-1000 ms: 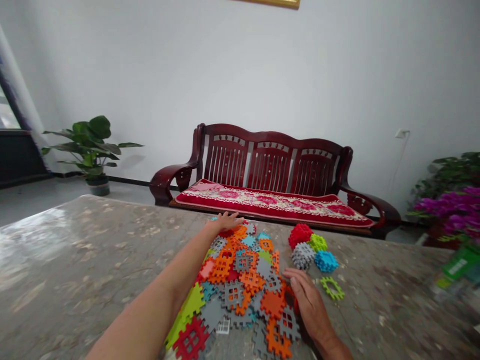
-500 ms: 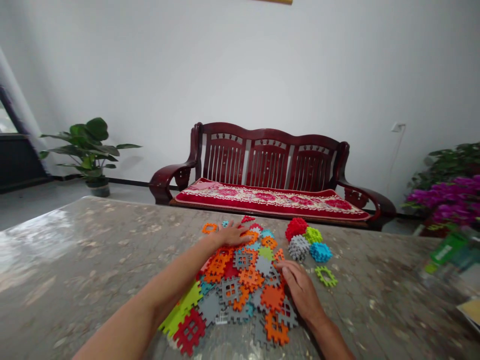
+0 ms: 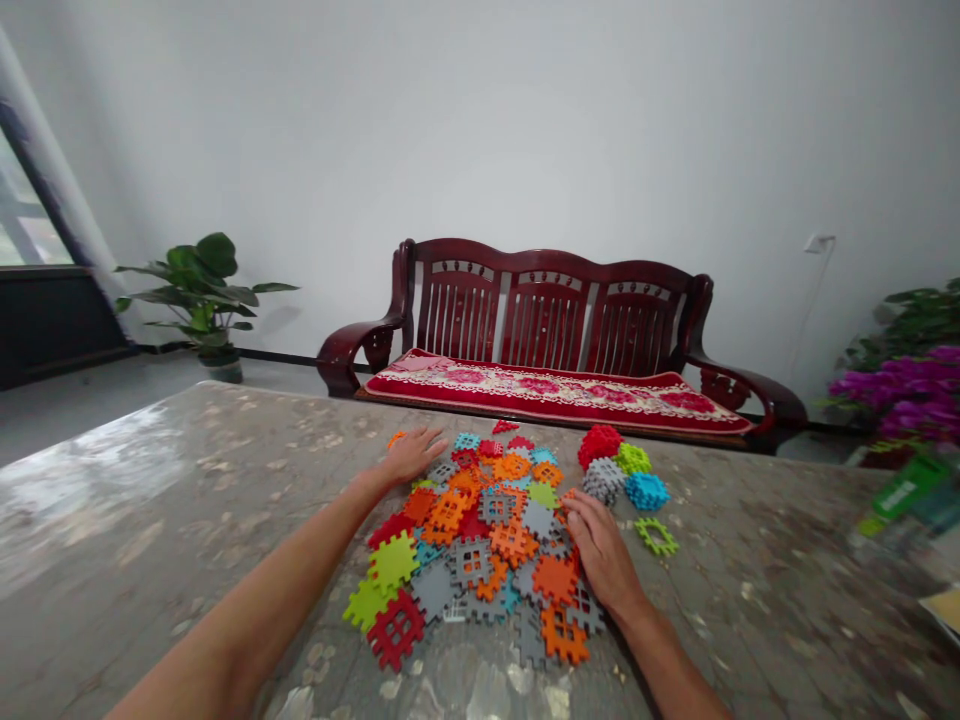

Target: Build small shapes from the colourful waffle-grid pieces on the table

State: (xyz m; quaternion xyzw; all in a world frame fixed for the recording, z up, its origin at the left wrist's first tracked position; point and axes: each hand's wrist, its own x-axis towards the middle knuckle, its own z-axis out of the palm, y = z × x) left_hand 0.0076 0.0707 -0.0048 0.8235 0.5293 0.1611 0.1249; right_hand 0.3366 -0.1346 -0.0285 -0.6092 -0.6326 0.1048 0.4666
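Observation:
A heap of toothed plastic building tiles (image 3: 513,541) in orange, grey, red, green and blue lies on the table in front of me. My left hand (image 3: 412,454) is open and palm down at the heap's far left edge, its fingers spread. An orange tile (image 3: 396,438) shows partly just beyond that hand. Along the heap's right edge rests my right hand (image 3: 601,545), fingers loosely stretched toward a small orange tile (image 3: 568,496) and touching the outer tiles. What lies under its palm is hidden.
Right of the heap sit clustered red (image 3: 600,445), grey (image 3: 604,481), green (image 3: 633,459) and blue (image 3: 647,491) tile clumps, with a green tile frame (image 3: 656,536) nearer. A blurred green container (image 3: 909,487) stands at the table's right. A wooden bench (image 3: 544,310) is behind the table.
My left hand has moved left from over the heap's far middle to its far left edge, uncovering several tiles. The right hand stays at the right edge. The view has shifted slightly.

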